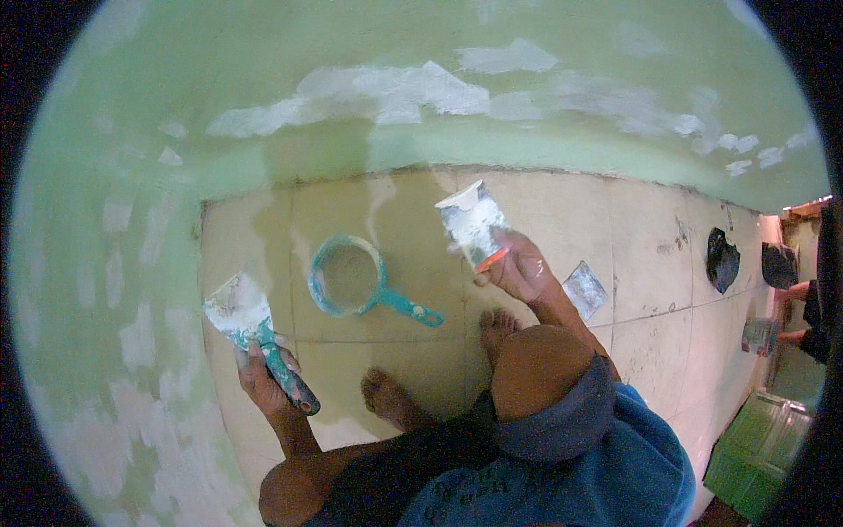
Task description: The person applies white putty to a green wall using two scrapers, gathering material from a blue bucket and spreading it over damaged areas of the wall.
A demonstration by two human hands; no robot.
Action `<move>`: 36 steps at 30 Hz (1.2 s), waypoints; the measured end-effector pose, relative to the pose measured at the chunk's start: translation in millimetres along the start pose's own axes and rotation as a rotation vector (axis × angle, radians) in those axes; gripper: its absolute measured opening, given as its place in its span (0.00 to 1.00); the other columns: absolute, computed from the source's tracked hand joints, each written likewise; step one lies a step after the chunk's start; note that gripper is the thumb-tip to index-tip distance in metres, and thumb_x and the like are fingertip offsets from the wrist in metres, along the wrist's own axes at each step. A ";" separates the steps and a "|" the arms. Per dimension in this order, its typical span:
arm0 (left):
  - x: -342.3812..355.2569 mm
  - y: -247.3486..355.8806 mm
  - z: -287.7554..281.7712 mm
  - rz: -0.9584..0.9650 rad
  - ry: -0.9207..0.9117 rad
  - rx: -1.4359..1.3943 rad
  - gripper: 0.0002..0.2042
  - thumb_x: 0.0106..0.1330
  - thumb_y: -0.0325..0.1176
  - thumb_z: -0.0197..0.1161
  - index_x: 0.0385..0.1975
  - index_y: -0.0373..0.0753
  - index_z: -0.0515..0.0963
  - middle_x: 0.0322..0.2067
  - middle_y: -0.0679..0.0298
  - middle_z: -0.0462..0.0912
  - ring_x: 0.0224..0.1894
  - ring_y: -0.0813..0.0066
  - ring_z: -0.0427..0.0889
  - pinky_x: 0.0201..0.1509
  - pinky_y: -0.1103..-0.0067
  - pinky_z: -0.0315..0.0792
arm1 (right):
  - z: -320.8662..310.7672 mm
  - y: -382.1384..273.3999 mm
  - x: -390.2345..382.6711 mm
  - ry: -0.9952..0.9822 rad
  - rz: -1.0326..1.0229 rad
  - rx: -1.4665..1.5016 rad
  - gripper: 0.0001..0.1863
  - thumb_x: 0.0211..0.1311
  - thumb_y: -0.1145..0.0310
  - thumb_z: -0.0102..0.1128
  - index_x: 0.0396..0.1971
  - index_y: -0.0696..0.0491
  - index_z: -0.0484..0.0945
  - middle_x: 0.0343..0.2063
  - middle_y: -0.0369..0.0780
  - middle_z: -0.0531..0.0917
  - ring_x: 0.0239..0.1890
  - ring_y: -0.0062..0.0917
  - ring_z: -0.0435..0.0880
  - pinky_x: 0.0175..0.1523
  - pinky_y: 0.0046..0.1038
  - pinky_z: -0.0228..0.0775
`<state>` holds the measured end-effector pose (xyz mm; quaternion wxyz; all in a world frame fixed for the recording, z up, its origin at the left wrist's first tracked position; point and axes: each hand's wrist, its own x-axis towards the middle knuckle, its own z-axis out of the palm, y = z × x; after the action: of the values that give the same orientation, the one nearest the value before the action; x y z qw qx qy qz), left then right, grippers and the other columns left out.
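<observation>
My left hand is closed round the teal-and-black handle of a putty knife, whose blade is coated with white putty. Closed on the orange-red edge of a flat scraper is my right hand; white putty covers much of its face. Between the two hands a teal dipper lies on the tiled floor, its rim smeared with pale putty and its handle pointing toward the lower right. What is inside the dipper is hard to make out. Both tools are held up, apart from the wall.
Ahead and to the left stands a green wall with white putty patches. A grey smeared sheet lies beside my right forearm. Black plastic, a clear container and a green crate are at the right. Another person's limbs show there.
</observation>
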<state>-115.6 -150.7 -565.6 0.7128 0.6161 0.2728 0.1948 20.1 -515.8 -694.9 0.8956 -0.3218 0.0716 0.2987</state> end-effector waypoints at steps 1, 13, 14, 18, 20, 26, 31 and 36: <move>1.6 -0.7 -1.6 -0.014 -0.016 0.016 0.10 0.68 0.35 0.47 0.36 0.33 0.66 0.22 0.57 0.76 0.12 0.76 0.70 0.12 0.83 0.64 | -3.1 1.7 -0.4 -0.026 0.003 -0.007 0.23 0.59 0.61 0.50 0.51 0.59 0.65 0.44 0.45 0.76 0.46 0.33 0.77 0.45 0.34 0.72; 1.1 2.3 -0.3 0.051 0.033 0.038 0.10 0.68 0.35 0.46 0.38 0.33 0.65 0.23 0.57 0.77 0.12 0.78 0.70 0.11 0.85 0.65 | 50.7 -47.2 -28.5 -0.108 0.034 0.055 0.31 0.54 0.58 0.49 0.57 0.58 0.60 0.49 0.48 0.74 0.43 0.34 0.78 0.39 0.41 0.73; 0.7 1.3 -1.4 0.034 0.013 0.022 0.10 0.68 0.34 0.46 0.38 0.34 0.65 0.23 0.57 0.77 0.12 0.78 0.70 0.12 0.84 0.66 | 44.5 -47.6 -31.6 -0.092 0.056 0.065 0.31 0.54 0.58 0.49 0.57 0.58 0.60 0.49 0.48 0.74 0.42 0.34 0.79 0.39 0.41 0.73; 1.6 -0.1 -1.1 -0.021 -0.020 -0.002 0.09 0.68 0.34 0.46 0.38 0.34 0.65 0.23 0.57 0.77 0.13 0.78 0.71 0.12 0.84 0.67 | 35.0 -44.8 -43.9 0.006 0.017 0.050 0.32 0.59 0.51 0.46 0.58 0.57 0.59 0.47 0.49 0.75 0.41 0.35 0.79 0.39 0.40 0.74; 3.0 -2.1 -3.5 -0.014 -0.035 -0.007 0.09 0.68 0.34 0.46 0.38 0.33 0.65 0.23 0.57 0.77 0.13 0.77 0.71 0.13 0.84 0.67 | 37.5 -47.0 -48.9 -0.034 -0.054 0.076 0.34 0.60 0.45 0.42 0.58 0.56 0.59 0.47 0.48 0.75 0.42 0.35 0.79 0.40 0.39 0.74; 0.3 -4.4 -8.7 0.029 -0.081 0.030 0.10 0.68 0.34 0.46 0.39 0.33 0.66 0.24 0.56 0.77 0.14 0.77 0.71 0.14 0.84 0.67 | 51.8 -69.2 -53.6 0.202 -0.221 -0.018 0.38 0.59 0.37 0.38 0.57 0.55 0.61 0.46 0.45 0.77 0.42 0.32 0.79 0.37 0.34 0.74; 0.4 -3.1 0.1 0.062 -0.022 -0.045 0.11 0.68 0.34 0.46 0.41 0.33 0.66 0.25 0.57 0.77 0.15 0.78 0.72 0.15 0.84 0.67 | 35.8 -80.5 -55.1 0.435 -0.341 -0.751 0.22 0.60 0.56 0.53 0.48 0.56 0.67 0.37 0.39 0.79 0.30 0.26 0.80 0.33 0.30 0.74; 0.1 -2.8 6.1 0.015 -0.014 -0.042 0.09 0.68 0.33 0.46 0.41 0.33 0.65 0.25 0.57 0.77 0.15 0.78 0.72 0.15 0.84 0.67 | 25.5 -65.1 -47.1 0.500 -0.333 -0.740 0.19 0.55 0.64 0.59 0.44 0.57 0.70 0.29 0.38 0.79 0.24 0.21 0.78 0.30 0.24 0.74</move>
<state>-111.9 -155.8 -567.8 0.7260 0.6044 0.2590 0.2012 18.1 -563.0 -625.2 0.7118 -0.6884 0.1211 0.0699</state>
